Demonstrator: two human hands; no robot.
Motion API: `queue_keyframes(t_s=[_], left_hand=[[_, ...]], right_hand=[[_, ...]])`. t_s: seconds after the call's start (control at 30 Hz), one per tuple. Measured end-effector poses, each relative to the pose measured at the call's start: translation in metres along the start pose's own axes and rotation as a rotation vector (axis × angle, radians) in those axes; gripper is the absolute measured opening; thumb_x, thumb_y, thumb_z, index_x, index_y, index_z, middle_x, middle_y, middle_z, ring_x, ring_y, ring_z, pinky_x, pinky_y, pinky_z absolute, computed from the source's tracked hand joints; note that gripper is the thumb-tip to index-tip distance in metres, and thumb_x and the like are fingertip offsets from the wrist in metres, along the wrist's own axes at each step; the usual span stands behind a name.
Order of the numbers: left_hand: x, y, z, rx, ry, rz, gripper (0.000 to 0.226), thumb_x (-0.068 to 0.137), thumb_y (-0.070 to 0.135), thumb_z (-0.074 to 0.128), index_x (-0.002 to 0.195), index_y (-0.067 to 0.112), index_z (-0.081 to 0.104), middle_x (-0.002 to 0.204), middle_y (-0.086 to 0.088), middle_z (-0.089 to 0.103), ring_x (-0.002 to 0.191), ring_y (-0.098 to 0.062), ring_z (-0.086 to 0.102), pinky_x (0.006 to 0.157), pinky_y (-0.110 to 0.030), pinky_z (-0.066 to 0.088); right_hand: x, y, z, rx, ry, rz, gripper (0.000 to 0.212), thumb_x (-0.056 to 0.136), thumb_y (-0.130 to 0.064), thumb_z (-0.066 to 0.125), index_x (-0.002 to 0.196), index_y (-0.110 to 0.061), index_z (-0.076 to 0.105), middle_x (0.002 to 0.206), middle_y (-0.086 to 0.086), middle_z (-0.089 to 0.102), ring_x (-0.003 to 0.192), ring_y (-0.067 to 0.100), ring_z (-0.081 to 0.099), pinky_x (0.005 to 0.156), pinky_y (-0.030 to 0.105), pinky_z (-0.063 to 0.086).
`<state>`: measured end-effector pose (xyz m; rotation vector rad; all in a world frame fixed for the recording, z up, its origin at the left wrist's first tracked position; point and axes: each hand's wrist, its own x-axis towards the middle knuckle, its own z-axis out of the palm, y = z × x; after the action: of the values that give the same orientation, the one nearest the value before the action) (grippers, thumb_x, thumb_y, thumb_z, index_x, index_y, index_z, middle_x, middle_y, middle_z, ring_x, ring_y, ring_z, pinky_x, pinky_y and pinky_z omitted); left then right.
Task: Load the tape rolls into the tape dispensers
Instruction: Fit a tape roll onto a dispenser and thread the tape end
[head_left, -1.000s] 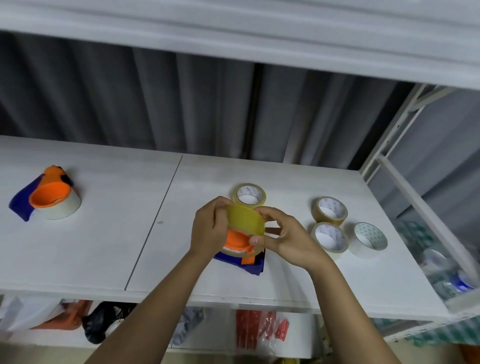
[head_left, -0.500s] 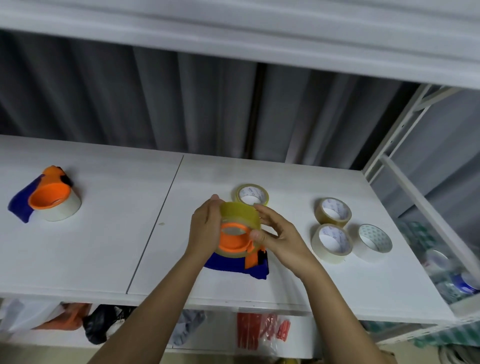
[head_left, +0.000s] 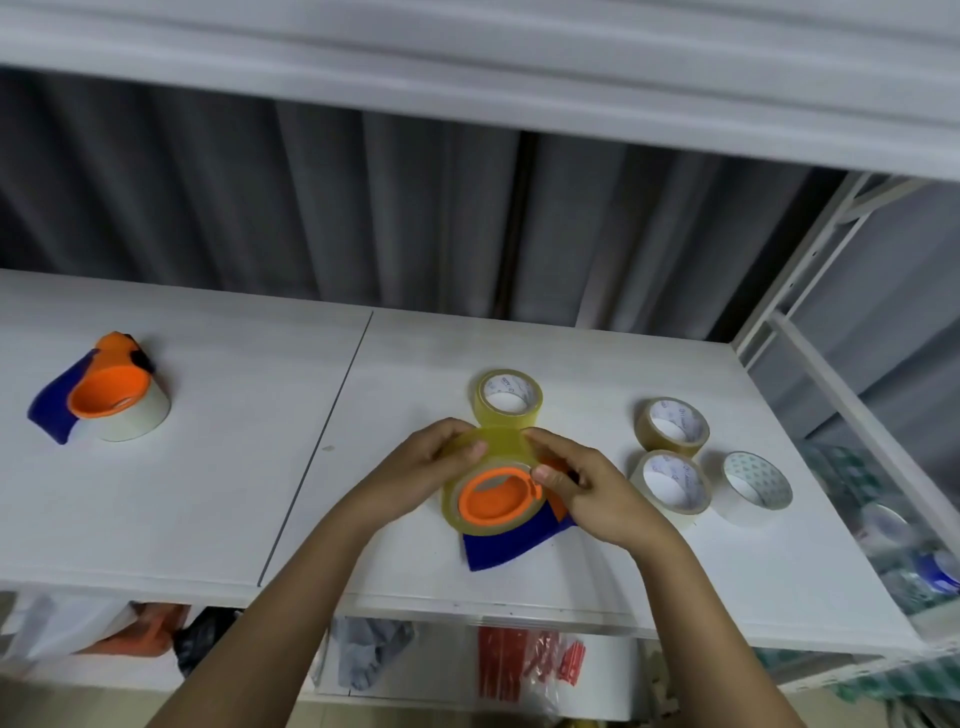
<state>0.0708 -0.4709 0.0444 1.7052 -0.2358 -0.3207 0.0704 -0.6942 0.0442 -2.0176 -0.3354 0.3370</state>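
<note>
— Hands first: what are they doing?

— Left hand (head_left: 431, 465) has its fingers curled onto the far-left side of the yellow tape roll (head_left: 491, 486); right hand (head_left: 582, 486) pinches the roll's right edge, thumb by the orange hub (head_left: 498, 496). Both grasp the roll, which sits around that hub on the blue-and-orange dispenser (head_left: 511, 543), near the front of the white bench (head_left: 597, 566).

— Is it seated?

— It looks mostly on; whether fully home, I cannot tell.

— How will it handle?

— Light and stiff, I'd judge, with a slick outer face and a rigid core. Best held by the rim on opposite sides and pressed down evenly, so it doesn't cock on the hub. The loose end will be sticky.

— And further out?

— Just beyond the hands, a second yellow roll (head_left: 509, 397) lies flat. To the right sit a brown roll (head_left: 671, 427), a pale roll (head_left: 670, 483) and a white roll (head_left: 757, 486), close together. Far left, a loaded dispenser (head_left: 111, 392) already carries a whitish roll.
</note>
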Motion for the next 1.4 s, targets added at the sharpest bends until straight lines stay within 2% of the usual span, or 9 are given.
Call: queue_keyframes(t_s=[0.07, 0.23, 0.33, 0.47, 0.6, 0.7, 0.97, 1.2, 1.4], left_hand=[[-0.003, 0.003, 0.005, -0.001, -0.048, -0.032, 0.036, 0.078, 0.046, 0.058, 0.104, 0.020, 0.059, 0.098, 0.003, 0.067, 0.092, -0.011, 0.065, 0.080, -0.025, 0.051], [0.001, -0.008, 0.033, 0.233, 0.097, -0.060, 0.015, 0.088, 0.037, 0.061, 0.092, 0.025, 0.053, 0.094, 0.008, 0.063, 0.086, -0.006, 0.061, 0.073, -0.021, 0.047], [0.002, -0.013, 0.046, 0.255, 0.162, -0.056, 0.008, 0.091, 0.037, 0.055, 0.090, 0.030, 0.053, 0.091, 0.014, 0.061, 0.085, 0.000, 0.058, 0.069, -0.015, 0.042], [0.001, -0.014, 0.047, 0.121, 0.043, -0.112, 0.015, 0.094, 0.021, 0.053, 0.107, 0.019, 0.060, 0.105, 0.002, 0.066, 0.098, -0.014, 0.062, 0.085, -0.032, 0.051], [-0.003, -0.013, 0.047, 0.062, -0.038, -0.111, 0.030, 0.086, 0.001, 0.052, 0.108, 0.021, 0.058, 0.104, 0.002, 0.065, 0.093, -0.007, 0.062, 0.081, -0.024, 0.050], [-0.004, -0.013, 0.049, 0.027, -0.054, -0.096, 0.030, 0.073, 0.011, 0.058, 0.100, 0.025, 0.055, 0.099, 0.005, 0.063, 0.085, 0.000, 0.061, 0.074, -0.017, 0.049], [0.000, -0.023, 0.052, 0.034, -0.005, -0.142, 0.033, 0.065, 0.030, 0.053, 0.097, 0.022, 0.056, 0.095, 0.006, 0.064, 0.083, -0.005, 0.060, 0.073, -0.021, 0.047], [0.004, -0.032, 0.050, 0.062, 0.004, -0.161, 0.012, 0.087, 0.024, 0.054, 0.097, 0.020, 0.058, 0.089, 0.005, 0.065, 0.077, -0.005, 0.060, 0.072, -0.027, 0.047], [0.005, -0.034, 0.045, 0.064, -0.042, -0.168, 0.008, 0.092, 0.023, 0.052, 0.098, 0.020, 0.057, 0.093, 0.002, 0.064, 0.082, -0.008, 0.060, 0.074, -0.029, 0.047]], right_hand=[[-0.002, 0.004, 0.001, -0.049, 0.010, -0.039, 0.041, 0.098, -0.015, 0.049, 0.137, -0.025, 0.046, 0.127, -0.014, 0.056, 0.122, 0.007, 0.050, 0.107, 0.024, 0.035], [-0.013, 0.013, 0.026, -0.113, 0.453, -0.217, 0.032, 0.091, -0.005, 0.056, 0.119, -0.019, 0.063, 0.123, -0.008, 0.057, 0.118, -0.001, 0.048, 0.101, 0.019, 0.039], [-0.022, 0.020, 0.039, -0.040, 0.335, -0.209, 0.048, 0.081, -0.022, 0.063, 0.128, -0.029, 0.052, 0.135, -0.008, 0.047, 0.126, -0.005, 0.039, 0.102, 0.009, 0.032], [-0.026, 0.035, 0.043, -0.174, 0.207, -0.147, 0.083, 0.067, -0.053, 0.068, 0.140, -0.037, 0.032, 0.151, -0.013, 0.023, 0.139, -0.004, 0.018, 0.108, 0.014, 0.023], [-0.025, 0.039, 0.042, -0.177, 0.252, -0.152, 0.086, 0.062, -0.051, 0.074, 0.138, -0.033, 0.038, 0.148, -0.009, 0.032, 0.137, 0.004, 0.029, 0.111, 0.030, 0.033], [-0.024, 0.039, 0.041, -0.211, 0.265, -0.146, 0.085, 0.059, -0.051, 0.077, 0.135, -0.039, 0.040, 0.145, -0.012, 0.037, 0.134, 0.005, 0.035, 0.107, 0.034, 0.038], [-0.025, 0.044, 0.046, 0.024, 0.260, -0.093, 0.094, 0.061, -0.042, 0.082, 0.137, -0.044, 0.027, 0.139, -0.023, 0.038, 0.125, -0.008, 0.039, 0.095, 0.013, 0.042], [-0.018, 0.043, 0.038, 0.299, 0.350, 0.011, 0.037, 0.084, -0.025, 0.071, 0.118, -0.031, 0.058, 0.119, -0.011, 0.061, 0.112, 0.003, 0.055, 0.092, 0.020, 0.044], [-0.018, 0.034, 0.039, 0.239, 0.349, 0.036, 0.032, 0.087, -0.028, 0.066, 0.119, -0.030, 0.063, 0.124, -0.015, 0.061, 0.112, -0.005, 0.054, 0.094, 0.016, 0.043]])
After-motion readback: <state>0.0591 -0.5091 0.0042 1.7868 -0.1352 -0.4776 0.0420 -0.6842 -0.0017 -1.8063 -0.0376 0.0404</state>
